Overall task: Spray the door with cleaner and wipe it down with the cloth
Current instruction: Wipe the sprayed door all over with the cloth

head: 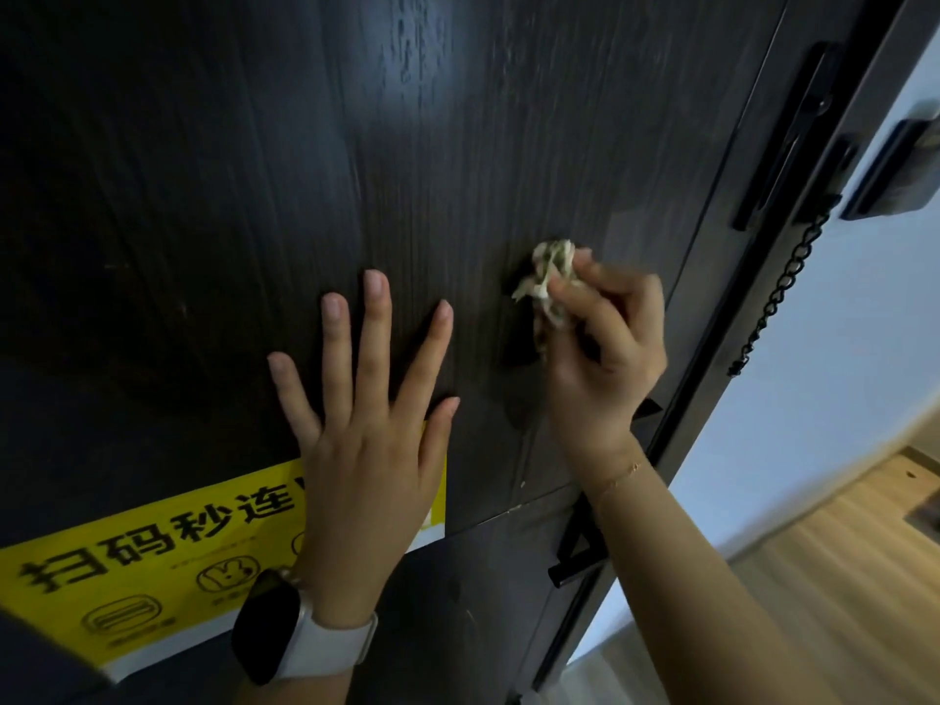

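Against the dark wood-grain door (458, 145), the right hand (605, 338) has its fingers and thumb curled round a crumpled pale cloth (549, 277), bunched into a wad so that a firm pad of it meets the panel. The cloth touches the door just left of the fingertips, near the door's right edge, which suits rubbing one spot rather than sweeping broadly. To its left, the left hand (366, 424) lies flat on the door with fingers straight and spread, holding nothing; it seems placed there to steady the door, so it does not swing away under the pressure of wiping. Its palm overlaps the upper edge of a yellow sticker (142, 567) with black characters. A watch (274, 628) sits on that wrist. At the door's edge hang a black latch (783, 139) and chain (778, 292). No spray bottle is in view, so the wiping stage looks under way.
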